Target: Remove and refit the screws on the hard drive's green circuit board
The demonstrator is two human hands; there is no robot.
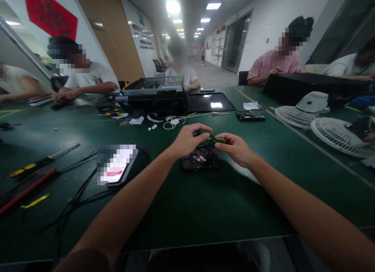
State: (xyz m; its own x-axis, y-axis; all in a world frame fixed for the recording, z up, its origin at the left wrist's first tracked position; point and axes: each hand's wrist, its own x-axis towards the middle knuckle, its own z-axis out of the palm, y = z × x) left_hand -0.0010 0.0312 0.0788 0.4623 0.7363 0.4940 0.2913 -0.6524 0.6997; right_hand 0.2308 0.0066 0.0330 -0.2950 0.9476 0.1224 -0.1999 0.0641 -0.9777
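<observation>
Between my two hands is a green circuit board, raised and tilted just above a black hard drive. My left hand pinches the board's left part between thumb and fingers. At its narrow right end, my right hand grips the same board with thumb and fingertips. The drive lies flat on the green table, its dark face up with a few shiny metal parts showing. My fingers hide part of the board.
Left of my arm lie a lit phone, a screwdriver and a red-edged device. Beyond my hands are a white cable, a black computer case and another drive. White fan parts stand right. Several people sit around the table.
</observation>
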